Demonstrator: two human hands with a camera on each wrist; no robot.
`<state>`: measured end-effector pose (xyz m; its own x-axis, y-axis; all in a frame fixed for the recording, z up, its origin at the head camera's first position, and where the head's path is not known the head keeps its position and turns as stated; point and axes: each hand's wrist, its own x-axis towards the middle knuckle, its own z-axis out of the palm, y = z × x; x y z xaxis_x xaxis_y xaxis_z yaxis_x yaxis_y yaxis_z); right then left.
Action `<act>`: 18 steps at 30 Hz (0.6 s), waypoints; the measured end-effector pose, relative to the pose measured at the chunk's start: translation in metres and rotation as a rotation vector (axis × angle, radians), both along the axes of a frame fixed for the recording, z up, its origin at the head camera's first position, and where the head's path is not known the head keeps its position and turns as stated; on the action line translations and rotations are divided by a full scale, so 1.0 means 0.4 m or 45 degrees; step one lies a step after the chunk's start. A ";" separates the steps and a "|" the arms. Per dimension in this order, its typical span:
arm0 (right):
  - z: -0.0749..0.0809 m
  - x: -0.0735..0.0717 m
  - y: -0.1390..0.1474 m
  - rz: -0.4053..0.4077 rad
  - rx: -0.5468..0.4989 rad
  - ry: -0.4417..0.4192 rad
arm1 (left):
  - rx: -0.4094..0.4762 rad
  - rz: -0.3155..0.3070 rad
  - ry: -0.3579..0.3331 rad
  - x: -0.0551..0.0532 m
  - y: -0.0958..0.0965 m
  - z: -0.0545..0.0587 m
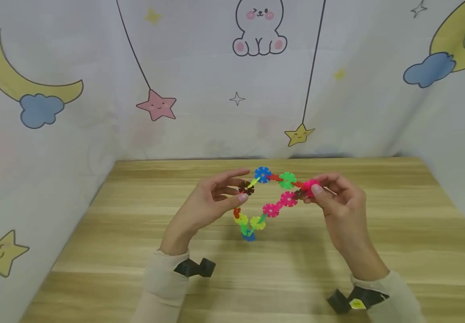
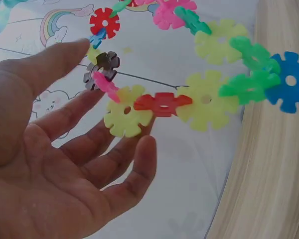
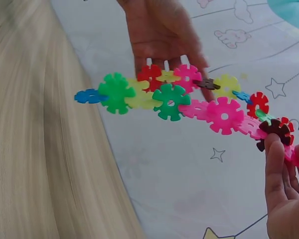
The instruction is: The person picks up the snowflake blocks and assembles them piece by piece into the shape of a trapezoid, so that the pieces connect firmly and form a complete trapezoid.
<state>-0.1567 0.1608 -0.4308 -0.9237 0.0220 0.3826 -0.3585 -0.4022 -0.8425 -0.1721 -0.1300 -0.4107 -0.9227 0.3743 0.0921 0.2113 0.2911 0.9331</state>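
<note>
A loop of interlocking plastic snowflake discs [image 1: 271, 210] hangs above the table between both hands, in pink, green, yellow, red, blue and brown. My right hand [image 1: 345, 211] pinches it at a pink disc [image 1: 310, 188], with a brown disc [image 3: 275, 130] right at its fingertips in the right wrist view. My left hand [image 1: 202, 199] is at the loop's left side near a brown disc [image 1: 246, 188], fingers loosely spread and thumb apart. In the left wrist view its fingers [image 2: 147, 154] lie behind a yellow disc [image 2: 128, 112]. A blue disc [image 1: 249, 236] forms the loop's lowest end.
Under the hands lies a wood-grain table [image 1: 115, 251]. White cloth walls [image 1: 208, 125] printed with stars, moons and clouds stand at its back and sides. Black wrist cameras [image 1: 196, 267] are strapped over light sleeves [image 1: 163, 278].
</note>
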 end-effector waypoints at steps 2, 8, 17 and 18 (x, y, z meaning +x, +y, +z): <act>0.001 -0.001 -0.004 0.011 -0.051 -0.014 | -0.040 0.011 -0.028 -0.002 -0.017 -0.002; 0.004 -0.007 -0.005 0.007 -0.056 -0.111 | -0.097 0.077 -0.065 -0.004 -0.036 0.003; -0.025 -0.019 0.022 0.076 0.159 -0.212 | -0.020 0.184 -0.022 -0.018 -0.039 0.021; -0.032 -0.019 0.026 0.083 0.195 -0.223 | -0.012 0.193 -0.021 -0.018 -0.039 0.020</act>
<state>-0.1642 0.1714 -0.4436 -0.9737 -0.0861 0.2110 -0.1792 -0.2824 -0.9424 -0.1793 -0.1458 -0.4028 -0.9701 0.2314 0.0739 0.1491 0.3272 0.9331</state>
